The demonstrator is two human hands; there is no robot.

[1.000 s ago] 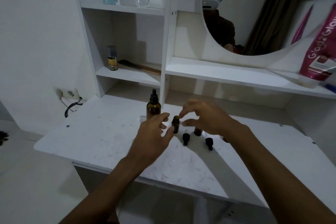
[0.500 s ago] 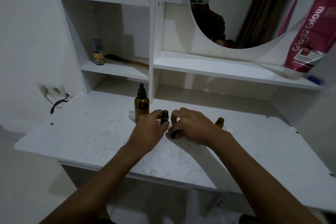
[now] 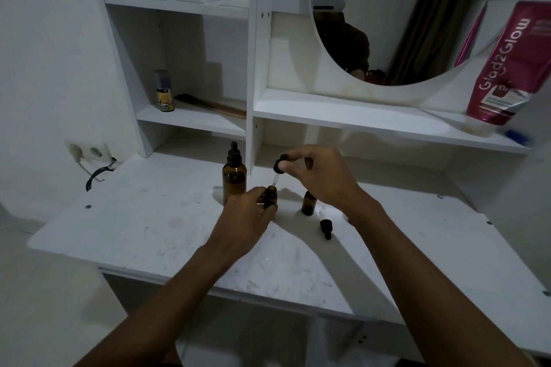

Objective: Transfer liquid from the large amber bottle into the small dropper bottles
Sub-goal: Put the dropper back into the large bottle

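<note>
You are gripping a small dropper bottle (image 3: pixel 270 197) in your left hand (image 3: pixel 246 222) at the centre of the frame. Your right hand (image 3: pixel 320 177) is pinching its dropper cap (image 3: pixel 279 164) just above, with the glass tip hanging over the open neck. The large amber bottle (image 3: pixel 234 180) is standing just to the left, capped. A second small bottle (image 3: pixel 308 204) is sitting open to the right, with a loose cap (image 3: pixel 325 228) lying below it. You seem to be opening the small bottles. Next, you are probably setting this dropper down and uncapping the large bottle.
</note>
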